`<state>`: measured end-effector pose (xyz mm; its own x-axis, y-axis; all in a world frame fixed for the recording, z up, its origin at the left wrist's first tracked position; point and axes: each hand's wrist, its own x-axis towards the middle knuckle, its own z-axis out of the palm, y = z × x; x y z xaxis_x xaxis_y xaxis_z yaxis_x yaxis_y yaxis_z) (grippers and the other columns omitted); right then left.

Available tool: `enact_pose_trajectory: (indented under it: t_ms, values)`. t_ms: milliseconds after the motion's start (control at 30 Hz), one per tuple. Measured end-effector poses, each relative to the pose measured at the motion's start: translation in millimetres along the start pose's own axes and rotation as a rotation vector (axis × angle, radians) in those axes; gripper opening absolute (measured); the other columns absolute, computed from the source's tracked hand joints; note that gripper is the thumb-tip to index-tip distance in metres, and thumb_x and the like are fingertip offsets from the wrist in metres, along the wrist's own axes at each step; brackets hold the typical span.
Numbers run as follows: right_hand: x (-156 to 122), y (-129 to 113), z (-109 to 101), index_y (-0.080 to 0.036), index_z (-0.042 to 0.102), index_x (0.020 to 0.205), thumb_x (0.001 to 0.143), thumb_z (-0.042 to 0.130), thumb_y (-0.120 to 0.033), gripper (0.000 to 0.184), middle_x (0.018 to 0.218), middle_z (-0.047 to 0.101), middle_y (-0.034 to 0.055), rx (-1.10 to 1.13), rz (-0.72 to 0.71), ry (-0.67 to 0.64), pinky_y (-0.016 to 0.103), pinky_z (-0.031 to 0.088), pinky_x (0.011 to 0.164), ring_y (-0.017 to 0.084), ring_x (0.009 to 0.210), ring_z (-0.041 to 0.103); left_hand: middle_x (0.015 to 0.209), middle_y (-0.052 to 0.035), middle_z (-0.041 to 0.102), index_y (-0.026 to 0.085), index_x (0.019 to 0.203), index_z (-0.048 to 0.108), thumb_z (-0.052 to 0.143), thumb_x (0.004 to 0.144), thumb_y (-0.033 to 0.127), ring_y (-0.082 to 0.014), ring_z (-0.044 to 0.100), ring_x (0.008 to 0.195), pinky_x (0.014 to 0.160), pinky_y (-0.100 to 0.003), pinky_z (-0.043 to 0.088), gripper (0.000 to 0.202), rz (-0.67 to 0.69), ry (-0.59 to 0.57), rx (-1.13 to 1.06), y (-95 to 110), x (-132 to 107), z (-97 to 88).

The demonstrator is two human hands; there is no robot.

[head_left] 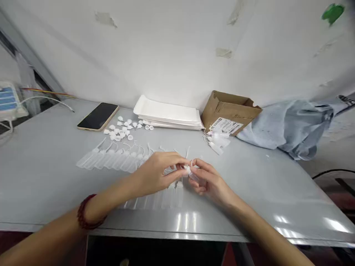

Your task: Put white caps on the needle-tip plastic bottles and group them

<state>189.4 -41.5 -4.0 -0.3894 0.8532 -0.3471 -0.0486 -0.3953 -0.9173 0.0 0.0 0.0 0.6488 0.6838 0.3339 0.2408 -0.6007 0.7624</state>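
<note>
My left hand (158, 171) pinches a small white cap (187, 169) between thumb and fingertips, at the mouth of a small clear plastic tube. That tube (195, 178) is gripped in the curled fingers of my right hand (210, 181), and the two hands meet above the table. Beneath and beside my left hand lie similar clear tubes with white tails in two rows, an upper row (111, 159) and a nearer row (163, 198), both partly hidden by the hand and forearm. A heap of loose white caps (122, 129) rests behind the upper row.
On the grey table (266, 192), a phone (98, 116) lies at the back left. A stack of white sheets (169, 111) sits against the wall. To its right stand a cardboard box (230, 114), several tubes (217, 142) and light blue cloth (285, 127). A cable runs at far left.
</note>
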Motion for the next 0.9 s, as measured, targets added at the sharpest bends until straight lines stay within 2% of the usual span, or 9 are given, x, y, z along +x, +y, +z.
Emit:
enact_pose_trajectory:
  t_ms: [133, 267, 367, 533, 700, 800, 900]
  values:
    - [2, 7, 0, -0.021, 0.041, 0.083, 0.088, 0.051, -0.04, 0.022, 0.058, 0.034, -0.0077, -0.201, -0.208, 0.113, 0.021, 0.02, 0.046, 0.008, 0.051, 0.028, 0.086, -0.0026, 0.07, 0.015, 0.094, 0.068, 0.055, 0.087, 0.03, -0.013, 0.062, 0.075, 0.067, -0.023, 0.048, 0.022, -0.185, 0.02, -0.035, 3, 4, -5.5]
    - [-1, 12, 0, -0.02, 0.043, 0.086, 0.092, 0.045, -0.038, 0.019, 0.062, 0.036, -0.0065, -0.506, -0.388, 0.147, 0.023, 0.025, 0.051, 0.009, 0.055, 0.031, 0.067, 0.0003, 0.065, 0.016, 0.08, 0.068, 0.052, 0.088, 0.035, -0.011, 0.057, 0.061, 0.054, -0.021, 0.042, 0.027, -0.301, -0.123, -0.112, 4, 4, -6.0]
    - [-3, 14, 1, -0.02, 0.042, 0.087, 0.093, 0.043, -0.035, 0.016, 0.06, 0.037, -0.007, -0.665, -0.44, 0.158, 0.023, 0.026, 0.05, 0.009, 0.052, 0.031, 0.063, 0.0007, 0.062, 0.015, 0.077, 0.067, 0.052, 0.088, 0.038, -0.0103, 0.054, 0.057, 0.049, -0.02, 0.039, 0.029, -0.365, -0.191, -0.162, 3, 3, -5.7]
    - [-3, 17, 2, -0.02, 0.04, 0.09, 0.093, 0.043, -0.031, 0.012, 0.057, 0.037, -0.0084, -0.767, -0.482, 0.154, 0.022, 0.024, 0.045, 0.008, 0.046, 0.03, 0.062, 0.0018, 0.06, 0.016, 0.079, 0.065, 0.053, 0.088, 0.036, -0.0095, 0.055, 0.058, 0.052, -0.019, 0.042, 0.025, -0.419, -0.25, -0.279, 0, 1, -5.6]
    - [-3, 18, 3, -0.021, 0.038, 0.089, 0.095, 0.037, -0.025, 0.008, 0.057, 0.035, -0.0087, -0.814, -0.575, 0.224, 0.021, 0.025, 0.045, 0.007, 0.045, 0.031, 0.069, 0.0015, 0.062, 0.017, 0.089, 0.061, 0.051, 0.09, 0.033, -0.0101, 0.059, 0.062, 0.058, -0.021, 0.047, 0.02, -0.381, -0.219, -0.314, 4, -2, -1.2]
    - [-2, 18, 2, -0.021, 0.04, 0.084, 0.096, 0.031, -0.025, 0.016, 0.059, 0.036, -0.0071, -0.81, -0.59, 0.3, 0.022, 0.027, 0.047, 0.007, 0.047, 0.032, 0.069, 0.002, 0.061, 0.016, 0.092, 0.059, 0.049, 0.091, 0.027, -0.0096, 0.058, 0.061, 0.059, -0.021, 0.046, 0.016, -0.233, -0.161, -0.177, 7, -3, 3.3]
    - [-1, 16, 2, -0.02, 0.042, 0.08, 0.097, 0.03, -0.03, 0.023, 0.058, 0.035, -0.0066, -0.712, -0.503, 0.321, 0.022, 0.028, 0.047, 0.008, 0.048, 0.032, 0.072, 0.0016, 0.06, 0.014, 0.09, 0.059, 0.048, 0.091, 0.018, -0.0093, 0.055, 0.063, 0.061, -0.022, 0.044, 0.011, -0.053, -0.082, -0.024, 6, -5, 7.4]
